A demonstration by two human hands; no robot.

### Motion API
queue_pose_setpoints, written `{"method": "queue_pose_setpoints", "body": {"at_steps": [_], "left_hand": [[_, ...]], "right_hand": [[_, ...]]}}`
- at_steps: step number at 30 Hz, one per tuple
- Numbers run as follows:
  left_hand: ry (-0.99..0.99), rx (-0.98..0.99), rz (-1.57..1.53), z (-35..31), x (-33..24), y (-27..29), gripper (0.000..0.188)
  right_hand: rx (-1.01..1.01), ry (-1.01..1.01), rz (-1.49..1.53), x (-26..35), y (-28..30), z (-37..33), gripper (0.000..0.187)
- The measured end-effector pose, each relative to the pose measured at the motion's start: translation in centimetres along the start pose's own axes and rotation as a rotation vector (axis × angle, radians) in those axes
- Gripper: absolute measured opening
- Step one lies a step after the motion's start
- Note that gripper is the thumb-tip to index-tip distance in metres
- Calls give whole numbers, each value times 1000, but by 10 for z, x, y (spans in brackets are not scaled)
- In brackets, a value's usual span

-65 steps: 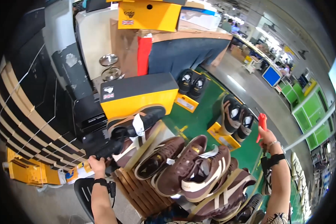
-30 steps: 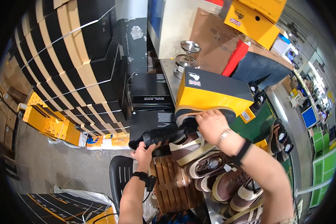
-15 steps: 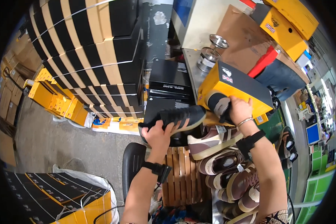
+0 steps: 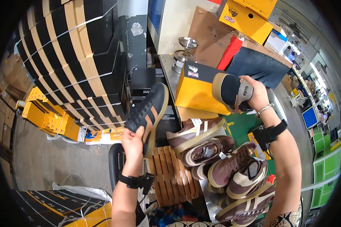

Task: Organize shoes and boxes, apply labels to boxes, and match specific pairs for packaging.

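My left hand (image 4: 133,142) grips a dark sneaker (image 4: 149,108) with tan side stripes and a gum sole. Its toe points up and away. In my right hand (image 4: 257,92), a matching dark sneaker (image 4: 228,90) is held with its sole edge to the left and a grey heel patch showing. Just behind that shoe stands a yellow shoebox (image 4: 195,92) with a dark lid. Several brown sneakers (image 4: 231,172) with cream stripes lie heaped between my forearms, beside a slatted wooden surface (image 4: 170,176).
Tall stacks of black and tan boxes (image 4: 79,49) bound with straps rise at the left. More yellow boxes (image 4: 246,20) stand at the far right, near a red strip (image 4: 231,52) and a round metal dish (image 4: 188,42). A black chair back (image 4: 115,162) is by my left forearm.
Both sneakers have moved apart. The left one has swung from lying sideways to toe-up, and the right one has turned, showing its heel. The whole view has shifted to the right.
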State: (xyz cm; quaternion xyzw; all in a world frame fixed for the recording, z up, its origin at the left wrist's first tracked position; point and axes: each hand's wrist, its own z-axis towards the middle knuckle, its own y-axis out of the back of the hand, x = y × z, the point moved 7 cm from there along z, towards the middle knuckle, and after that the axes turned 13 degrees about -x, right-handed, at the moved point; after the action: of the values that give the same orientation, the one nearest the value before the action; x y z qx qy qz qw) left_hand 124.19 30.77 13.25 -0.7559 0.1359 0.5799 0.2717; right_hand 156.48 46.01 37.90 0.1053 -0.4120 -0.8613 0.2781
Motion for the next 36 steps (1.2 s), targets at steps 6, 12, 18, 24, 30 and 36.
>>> {"method": "queue_pose_setpoints", "body": {"at_steps": [6, 12, 18, 24, 30, 36], "left_hand": [[295, -124, -195, -106, 46, 41, 22], [277, -304, -20, -154, 192, 141, 17], [301, -263, 341, -157, 192, 178, 20], [96, -154, 409, -145, 151, 169, 24], [-27, 60, 779, -150, 164, 152, 24], [-271, 86, 733, -152, 164, 123, 19]], "right_hand": [[83, 470, -28, 117, 51, -1, 29], [72, 868, 291, 234, 57, -85, 8], [405, 924, 618, 289, 8, -215, 14], [916, 818, 403, 295, -73, -299, 16], [1029, 798, 205, 279, -114, -331, 22], [1149, 639, -108, 239, -153, -379, 30]]}}
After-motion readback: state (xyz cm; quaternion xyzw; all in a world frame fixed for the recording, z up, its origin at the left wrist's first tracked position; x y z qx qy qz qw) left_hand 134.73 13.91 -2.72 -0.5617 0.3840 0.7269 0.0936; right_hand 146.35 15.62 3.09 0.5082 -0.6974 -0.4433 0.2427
